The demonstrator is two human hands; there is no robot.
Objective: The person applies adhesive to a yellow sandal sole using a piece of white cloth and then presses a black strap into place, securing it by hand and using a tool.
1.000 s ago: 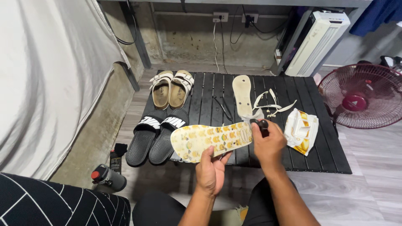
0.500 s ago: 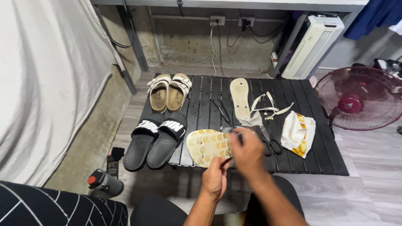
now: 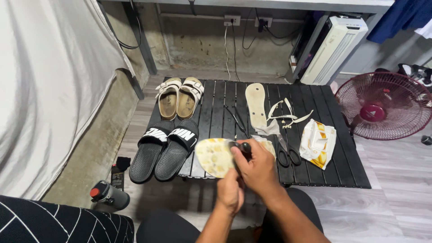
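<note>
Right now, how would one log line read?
left hand: under yellow patterned sole | right hand: grips dark tool on sole | scissors: beside, on black table

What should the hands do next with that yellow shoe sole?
Probably press the dark tool onto the yellow patterned sole. The right hand holds it right at the sole's edge, while the left hand seems to support the sole from below.
</note>
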